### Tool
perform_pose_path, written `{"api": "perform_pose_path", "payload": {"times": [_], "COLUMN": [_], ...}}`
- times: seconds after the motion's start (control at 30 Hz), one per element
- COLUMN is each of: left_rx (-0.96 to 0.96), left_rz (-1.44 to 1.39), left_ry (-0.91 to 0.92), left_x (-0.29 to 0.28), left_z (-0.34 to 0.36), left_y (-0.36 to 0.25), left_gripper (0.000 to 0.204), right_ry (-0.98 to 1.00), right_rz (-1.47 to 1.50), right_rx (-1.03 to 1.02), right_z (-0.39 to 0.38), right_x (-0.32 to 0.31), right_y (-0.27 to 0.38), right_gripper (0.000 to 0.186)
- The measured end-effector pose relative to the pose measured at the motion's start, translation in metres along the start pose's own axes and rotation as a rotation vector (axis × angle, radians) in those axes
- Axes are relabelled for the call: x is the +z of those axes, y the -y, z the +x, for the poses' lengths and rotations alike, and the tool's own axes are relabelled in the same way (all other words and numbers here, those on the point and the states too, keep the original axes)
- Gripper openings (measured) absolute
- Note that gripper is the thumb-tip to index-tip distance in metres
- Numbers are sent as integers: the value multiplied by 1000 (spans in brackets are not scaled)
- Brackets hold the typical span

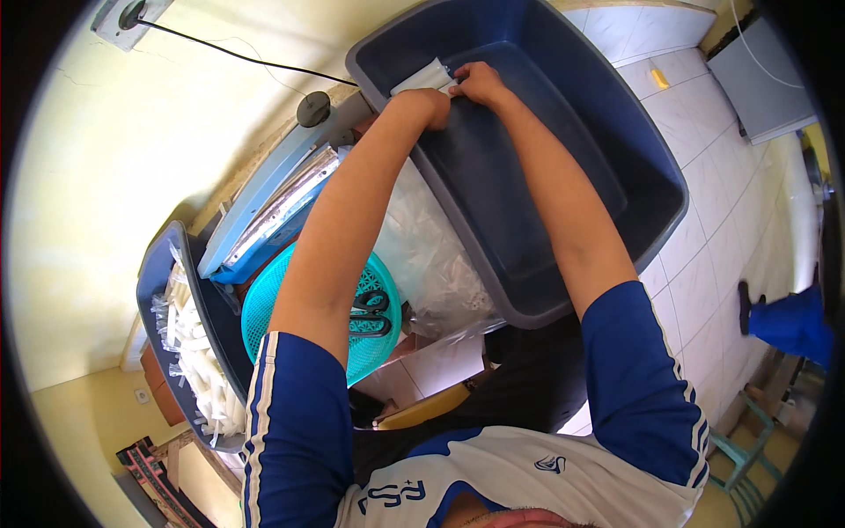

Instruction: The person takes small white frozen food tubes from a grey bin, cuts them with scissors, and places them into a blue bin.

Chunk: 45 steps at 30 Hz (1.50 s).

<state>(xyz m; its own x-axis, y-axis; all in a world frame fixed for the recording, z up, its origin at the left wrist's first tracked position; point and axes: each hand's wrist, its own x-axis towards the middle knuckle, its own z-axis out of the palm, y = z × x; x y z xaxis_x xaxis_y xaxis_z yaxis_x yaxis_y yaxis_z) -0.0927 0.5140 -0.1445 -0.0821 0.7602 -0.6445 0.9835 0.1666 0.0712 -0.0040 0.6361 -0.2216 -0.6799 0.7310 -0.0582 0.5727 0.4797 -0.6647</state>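
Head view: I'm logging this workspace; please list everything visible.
Big bin: one, dark blue, top centre
Packet: one or more, white, inside it
Plastic bags: uncounted, clear, beside it
Basket: one, teal, centre left
Scissors: one, black-handled, on basket
Device: one, blue, by wall
Second bin: one, dark, left
Wrapped sticks: many, white, inside
Cable: one, black, upper left
Block: one, yellow, right floor
Box: one, grey, upper right
Chair: one, green, lower right
Cloth: one, blue, right edge
Shirt: one, blue-white, bottom
Left hand: one, bare, at packet
Right hand: one, bare, at packet
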Motion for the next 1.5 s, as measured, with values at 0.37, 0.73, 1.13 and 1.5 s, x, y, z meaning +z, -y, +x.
{"api": "perform_pose_path", "payload": {"times": [0.37,0.73,1.13,1.5], "left_rx": [-121,-171,-52,162], "left_rz": [-18,-31,-477,-639], "left_ry": [21,-250,-1031,-989], "left_x": [12,0,11,55], "left_z": [23,-13,-97,-203], "left_y": [15,1,0,-5], "left_gripper": [44,33,23,20], "right_ry": [137,162,186,248], "right_rz": [235,116,2,97], "right_rx": [138,128,50,-111], "right_z": [-1,-2,-44,-125], "right_x": [0,-5,-61,-60], "right_y": [24,23,62,123], "right_gripper": [46,49,47,46]}}
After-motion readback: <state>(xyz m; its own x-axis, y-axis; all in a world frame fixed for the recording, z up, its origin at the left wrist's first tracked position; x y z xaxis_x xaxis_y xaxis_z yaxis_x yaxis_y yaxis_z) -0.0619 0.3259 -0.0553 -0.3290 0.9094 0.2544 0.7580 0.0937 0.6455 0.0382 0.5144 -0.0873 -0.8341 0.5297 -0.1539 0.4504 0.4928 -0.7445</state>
